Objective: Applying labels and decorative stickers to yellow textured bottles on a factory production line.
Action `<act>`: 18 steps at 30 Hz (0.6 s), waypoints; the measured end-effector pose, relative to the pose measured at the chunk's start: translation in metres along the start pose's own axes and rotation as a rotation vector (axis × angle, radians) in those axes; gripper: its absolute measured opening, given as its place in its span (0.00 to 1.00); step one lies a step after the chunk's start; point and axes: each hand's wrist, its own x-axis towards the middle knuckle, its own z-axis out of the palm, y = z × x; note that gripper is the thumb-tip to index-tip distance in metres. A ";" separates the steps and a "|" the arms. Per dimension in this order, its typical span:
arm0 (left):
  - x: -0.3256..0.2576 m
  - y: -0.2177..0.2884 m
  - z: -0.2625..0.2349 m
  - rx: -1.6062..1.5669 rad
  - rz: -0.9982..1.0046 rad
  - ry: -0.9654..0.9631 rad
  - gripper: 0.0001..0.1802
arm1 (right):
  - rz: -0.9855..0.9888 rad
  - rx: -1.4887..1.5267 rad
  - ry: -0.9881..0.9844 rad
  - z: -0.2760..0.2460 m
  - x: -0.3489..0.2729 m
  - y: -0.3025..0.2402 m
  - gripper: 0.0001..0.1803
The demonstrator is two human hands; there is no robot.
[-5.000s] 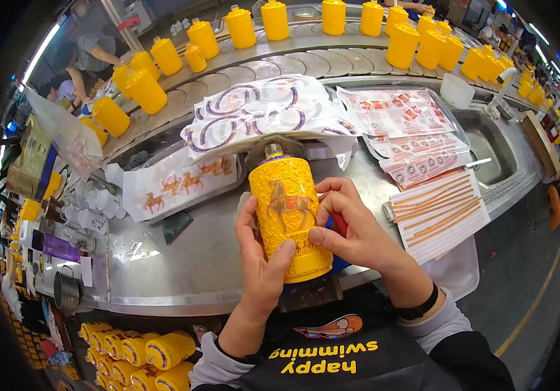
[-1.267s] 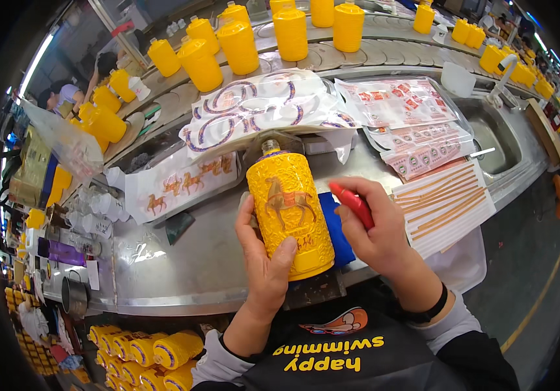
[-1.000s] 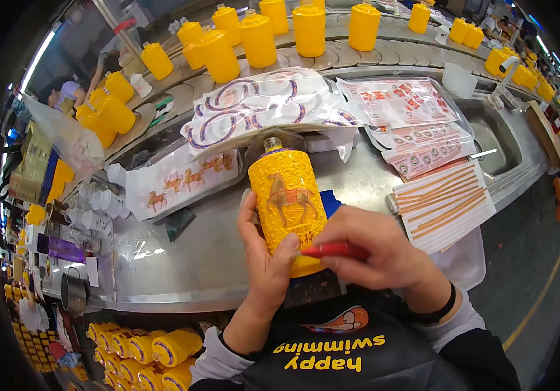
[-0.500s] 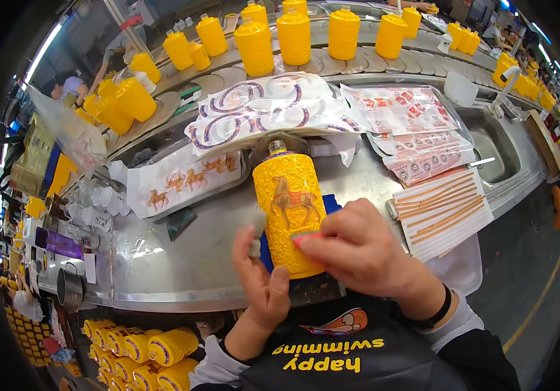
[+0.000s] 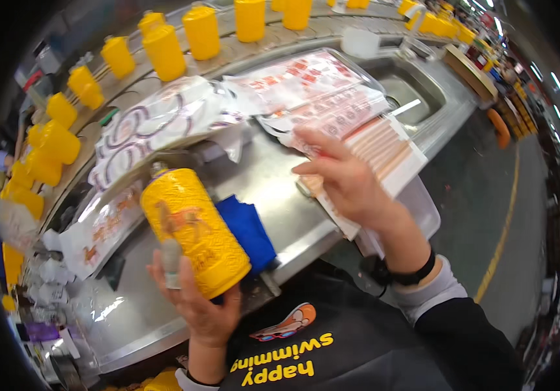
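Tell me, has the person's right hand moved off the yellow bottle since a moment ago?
Yes. The right hand has left the yellow bottle and gone to the person's right, over the striped label sheets on the steel counter. The left hand alone holds the bottle.

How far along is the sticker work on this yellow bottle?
Done: the yellow bottle already carries a horse picture on its front. In hand: the left hand holds it tilted while the right hand reaches to the striped label sheets. Left: more yellow bottles on the conveyor.

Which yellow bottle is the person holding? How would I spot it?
Start at the steel counter, nearest its front edge. The yellow bottle tilts in the left hand, beside a blue cloth. Only it has a horse picture; the others stand plain on the conveyor behind.
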 end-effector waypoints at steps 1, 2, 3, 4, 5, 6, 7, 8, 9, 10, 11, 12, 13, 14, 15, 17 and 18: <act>-0.002 -0.003 0.003 -0.026 0.004 -0.018 0.41 | 0.064 -0.101 -0.041 -0.014 -0.011 0.018 0.18; -0.006 -0.005 0.006 -0.093 -0.029 -0.014 0.42 | 0.132 -0.201 -0.084 -0.028 -0.023 0.032 0.18; -0.008 -0.007 0.006 -0.156 -0.063 -0.011 0.43 | 0.110 -0.369 -0.143 -0.043 -0.030 0.039 0.17; -0.011 -0.006 0.007 -0.180 -0.060 -0.032 0.43 | 0.139 -0.379 -0.150 -0.051 -0.036 0.043 0.17; -0.013 -0.006 0.008 -0.196 -0.115 -0.023 0.43 | 0.171 -0.462 -0.215 -0.056 -0.041 0.049 0.17; -0.015 -0.006 0.009 -0.211 -0.172 -0.015 0.43 | 0.202 -0.543 -0.282 -0.060 -0.047 0.052 0.16; -0.018 -0.008 0.010 -0.244 -0.207 -0.021 0.44 | 0.237 -0.528 -0.268 -0.061 -0.055 0.052 0.15; -0.015 -0.004 0.011 -0.247 -0.209 -0.032 0.44 | 0.247 -0.526 -0.273 -0.063 -0.059 0.051 0.15; -0.009 0.000 0.014 -0.433 -0.231 0.021 0.44 | 0.262 -0.519 -0.265 -0.065 -0.065 0.049 0.14; -0.006 0.004 0.016 -0.618 -0.253 0.075 0.44 | 0.276 -0.513 -0.256 -0.067 -0.071 0.046 0.14; -0.010 0.000 0.017 -0.598 -0.262 0.063 0.44 | 0.284 -0.511 -0.258 -0.069 -0.078 0.041 0.14; -0.011 -0.001 0.018 -0.599 -0.263 0.056 0.44 | 0.309 -0.473 -0.242 -0.071 -0.085 0.036 0.13; -0.011 0.000 0.020 -0.612 -0.270 0.082 0.44 | 0.333 -0.434 -0.227 -0.072 -0.091 0.032 0.12; -0.012 0.000 0.021 -0.626 -0.274 0.105 0.45 | 0.342 -0.433 -0.227 -0.071 -0.098 0.028 0.12; -0.011 0.000 0.021 -0.631 -0.272 0.107 0.45 | 0.332 -0.445 -0.203 -0.069 -0.105 0.026 0.12; -0.010 0.001 0.020 -0.641 -0.277 0.100 0.45 | 0.328 -0.457 -0.177 -0.068 -0.111 0.022 0.12; -0.009 0.002 0.021 -0.650 -0.282 0.103 0.45 | 0.293 -0.400 -0.159 -0.067 -0.111 0.020 0.13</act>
